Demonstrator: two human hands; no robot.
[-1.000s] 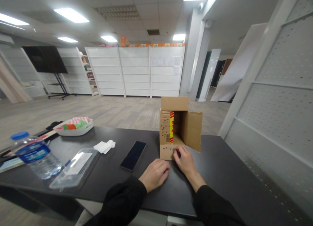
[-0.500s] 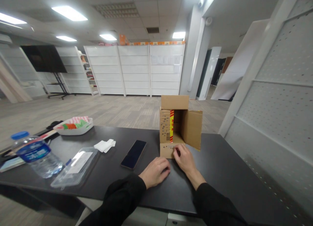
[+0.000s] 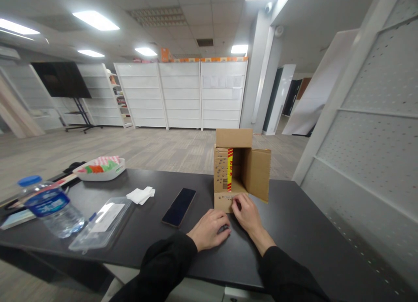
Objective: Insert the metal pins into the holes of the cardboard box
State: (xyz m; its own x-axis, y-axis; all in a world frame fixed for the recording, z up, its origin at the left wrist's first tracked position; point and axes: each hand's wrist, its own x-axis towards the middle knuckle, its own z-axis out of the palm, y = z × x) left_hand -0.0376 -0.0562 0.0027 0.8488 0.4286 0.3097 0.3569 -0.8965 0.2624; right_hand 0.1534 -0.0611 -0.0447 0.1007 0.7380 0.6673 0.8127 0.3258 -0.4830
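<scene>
A cardboard box (image 3: 220, 169) stands on its side on the black table, its opening toward me and its flaps spread. Small round grey spots dot its left flap and form a row on the lower flap (image 3: 223, 202). My right hand (image 3: 247, 212) is at that lower flap, thumb and forefinger pinched at the row's right end. Whatever is between those fingertips is too small to make out. My left hand (image 3: 210, 230) rests on the table just in front of the box, fingers loosely curved and the thumb apart from them. A small dark patch shows in that gap; I cannot tell what it is.
Left of my hands lies a phone (image 3: 179, 207). Farther left are folded white tissue (image 3: 141, 195), a clear plastic case (image 3: 101, 223), a water bottle (image 3: 52, 208) and a white tray (image 3: 102, 174) with colourful packets. A perforated panel (image 3: 375, 154) rises along the right.
My left hand has shifted slightly right, and its thumb and fingers have parted a little. The right hand stays pinched at the lower flap.
</scene>
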